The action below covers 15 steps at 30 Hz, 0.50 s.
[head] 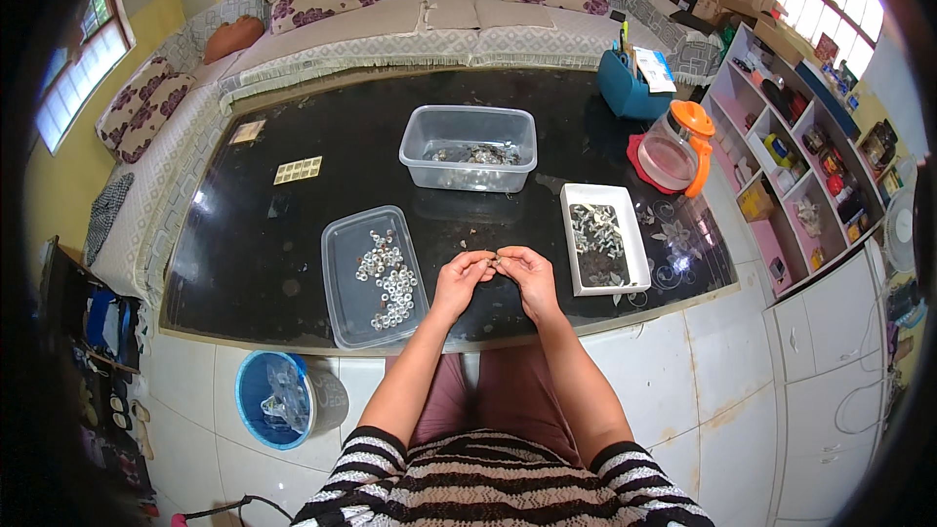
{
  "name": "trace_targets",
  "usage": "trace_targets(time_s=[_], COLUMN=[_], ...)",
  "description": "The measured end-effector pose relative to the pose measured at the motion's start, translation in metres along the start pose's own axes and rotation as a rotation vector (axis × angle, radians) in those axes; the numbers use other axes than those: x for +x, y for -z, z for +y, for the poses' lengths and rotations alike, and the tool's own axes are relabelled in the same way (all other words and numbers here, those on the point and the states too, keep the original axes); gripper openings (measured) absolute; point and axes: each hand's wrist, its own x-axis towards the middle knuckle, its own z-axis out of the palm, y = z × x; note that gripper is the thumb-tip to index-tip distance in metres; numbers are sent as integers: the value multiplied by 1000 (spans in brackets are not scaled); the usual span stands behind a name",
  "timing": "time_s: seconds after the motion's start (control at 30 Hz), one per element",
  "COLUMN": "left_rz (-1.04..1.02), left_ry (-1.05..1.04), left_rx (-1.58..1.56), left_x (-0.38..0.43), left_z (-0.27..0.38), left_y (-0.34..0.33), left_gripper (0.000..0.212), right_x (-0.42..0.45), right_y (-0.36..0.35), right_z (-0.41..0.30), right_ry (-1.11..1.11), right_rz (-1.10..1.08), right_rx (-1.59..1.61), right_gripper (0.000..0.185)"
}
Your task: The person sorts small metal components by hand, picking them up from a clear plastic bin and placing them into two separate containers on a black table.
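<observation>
My left hand [461, 280] and my right hand [528, 274] meet fingertip to fingertip above the near part of a black glossy table [307, 183]. Between them is a small metallic piece [497, 260], mostly hidden by the fingers; both hands seem to pinch it. To the left, a flat plastic lid [340, 293] carries many small round, ring-like pieces [395, 293]. A white shallow box [638, 263] at the right holds many small metal, screw-like parts [596, 230]. Beyond my hands stands a clear plastic tub [468, 121] with small metallic pieces [490, 155] in its bottom.
A glass pitcher with an orange lid [670, 154] stands on a red mat at the right, near a teal holder [629, 88]. A sticker sheet [298, 170] lies at the left. On the floor is a blue-rimmed bin [249, 417]. A shelf unit [776, 139] borders the right.
</observation>
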Motion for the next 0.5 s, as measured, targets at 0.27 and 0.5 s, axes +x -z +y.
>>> trace_targets(time_s=[0.27,0.5], left_rz=[70,121], left_ry=[30,36], left_rx=[-112,-188], left_x=[17,20], left_z=[0,1], left_y=[-7,-7], left_gripper=[16,15], right_x=[18,22], right_y=[-2,-8], right_z=[3,10], right_ry=[65,92], right_rz=[98,95], right_rx=[-7,-37], right_gripper=[13,12])
